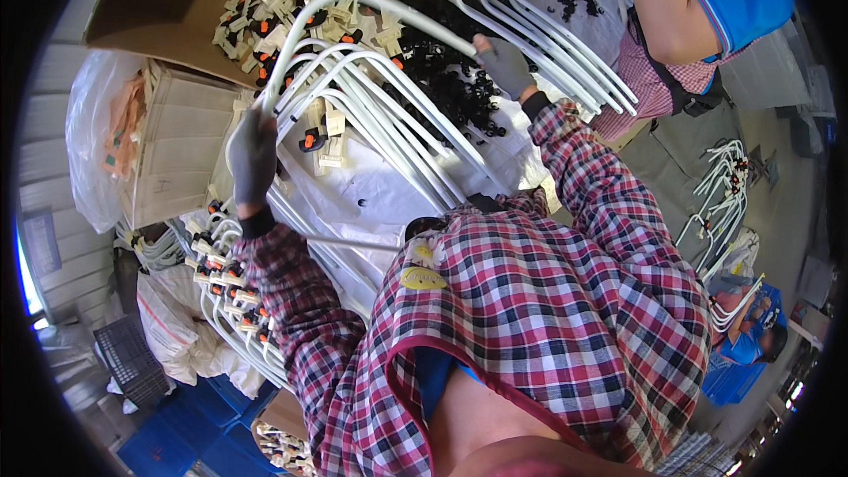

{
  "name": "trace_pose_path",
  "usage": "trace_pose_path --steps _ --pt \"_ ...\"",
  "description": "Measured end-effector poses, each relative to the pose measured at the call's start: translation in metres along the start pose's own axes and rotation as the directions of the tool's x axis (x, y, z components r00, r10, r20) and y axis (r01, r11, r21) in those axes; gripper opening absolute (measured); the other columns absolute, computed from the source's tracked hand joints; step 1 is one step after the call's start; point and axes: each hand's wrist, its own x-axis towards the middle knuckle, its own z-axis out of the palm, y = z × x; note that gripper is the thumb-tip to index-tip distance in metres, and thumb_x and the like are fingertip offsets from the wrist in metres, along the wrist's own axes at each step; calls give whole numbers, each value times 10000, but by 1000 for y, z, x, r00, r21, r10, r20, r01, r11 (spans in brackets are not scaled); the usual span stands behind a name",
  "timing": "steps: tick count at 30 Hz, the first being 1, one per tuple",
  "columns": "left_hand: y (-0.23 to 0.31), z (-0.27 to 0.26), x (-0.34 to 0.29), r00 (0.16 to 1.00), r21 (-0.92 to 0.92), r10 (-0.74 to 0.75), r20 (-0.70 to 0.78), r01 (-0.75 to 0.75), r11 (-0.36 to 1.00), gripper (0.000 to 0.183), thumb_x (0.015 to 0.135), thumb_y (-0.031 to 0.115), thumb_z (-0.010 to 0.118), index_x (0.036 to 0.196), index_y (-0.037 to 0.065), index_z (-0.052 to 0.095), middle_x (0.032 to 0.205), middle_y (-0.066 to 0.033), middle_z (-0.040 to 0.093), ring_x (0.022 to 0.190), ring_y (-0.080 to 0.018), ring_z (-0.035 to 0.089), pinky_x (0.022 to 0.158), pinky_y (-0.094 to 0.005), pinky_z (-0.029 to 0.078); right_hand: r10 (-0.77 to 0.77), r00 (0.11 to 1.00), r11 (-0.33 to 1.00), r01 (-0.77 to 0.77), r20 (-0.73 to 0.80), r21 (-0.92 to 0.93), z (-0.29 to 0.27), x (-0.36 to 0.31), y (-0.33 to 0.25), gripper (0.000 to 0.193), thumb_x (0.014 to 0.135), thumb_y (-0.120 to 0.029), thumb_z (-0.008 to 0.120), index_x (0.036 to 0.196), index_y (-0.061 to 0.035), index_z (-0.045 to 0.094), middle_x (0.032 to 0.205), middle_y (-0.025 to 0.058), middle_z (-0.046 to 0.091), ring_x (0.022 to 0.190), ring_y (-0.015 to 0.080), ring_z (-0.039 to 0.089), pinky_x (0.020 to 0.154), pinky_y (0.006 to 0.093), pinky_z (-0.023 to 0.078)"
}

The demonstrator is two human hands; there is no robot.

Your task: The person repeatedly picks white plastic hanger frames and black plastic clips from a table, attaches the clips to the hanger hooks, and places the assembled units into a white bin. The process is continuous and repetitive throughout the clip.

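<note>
A white bent tube (389, 7) is raised over the worktable, its curve arching away from me. My left hand (253, 157), in a grey glove, is closed around its left leg. At the tube's right end, my right hand (507, 69), with glove fabric over the palm and bare fingertips, grips it. Beneath the held tube lies a row of similar white bent tubes (413, 128). Cream plastic fittings (389, 35) with black and orange parts are heaped behind them. Small black ring-like pieces (468, 102) lie scattered between the row and my right hand.
Another stack of white tubes (539, 31) lies at the far right, beside a co-worker's arm (667, 9). A cardboard box (168, 9) and a bagged carton (181, 155) stand at left. Fitted tubes (234, 300) hang near my left elbow. More tubes (720, 194) are at right.
</note>
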Motion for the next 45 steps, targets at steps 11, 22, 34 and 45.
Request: trace_pose_path --steps 11,22,34,45 --pt "-25 -72 -245 771 -569 -636 30 536 623 347 1001 101 529 1333 3 519 780 10 539 632 -50 477 572 -184 389 59 997 852 -20 59 -524 44 -11 53 309 791 -153 725 1072 -130 596 1204 121 584 993 369 642 851 473 531" --pt "-34 -72 -242 746 -611 -662 -75 490 621 333 1012 119 515 1338 61 552 736 52 515 549 -1 371 470 -163 285 201 802 359 -594 562 720 33 -18 78 249 945 -194 651 1158 -80 591 986 -6 610 852 151 656 744 303 564" --pt "-37 -72 -227 823 -582 -546 -155 371 724 433 994 73 552 1423 76 496 811 7 589 596 -33 462 520 -177 379 -53 753 668 -462 656 584 11 -8 13 263 986 -201 623 1188 -33 638 1068 23 664 907 75 632 846 233 531" --pt "49 -57 -141 963 -26 -158 -219 156 987 650 876 186 743 1462 172 462 693 -28 528 596 -103 504 543 -274 414 -521 768 831 556 374 17 15 25 -190 619 873 -674 566 958 -77 709 662 106 628 611 257 631 577 390 471"
